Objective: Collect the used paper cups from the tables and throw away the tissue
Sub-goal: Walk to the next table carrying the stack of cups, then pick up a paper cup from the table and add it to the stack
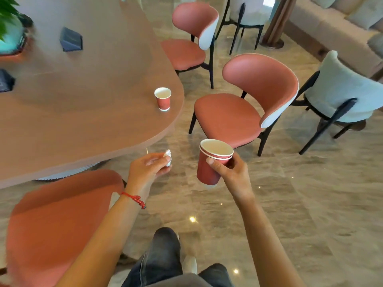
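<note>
My right hand grips a stack of two red paper cups, upright, white inside, held over the floor. My left hand is closed around a crumpled white tissue, which pokes out past the fingers, just off the table's near edge. A single red paper cup stands upright on the wooden table, near its rounded right end, above and beyond my left hand.
Pink chairs stand around the table: one at lower left, one right of the cup, one farther back. A pale blue chair is at right. Dark card holders and a plant sit on the table. The floor is polished stone.
</note>
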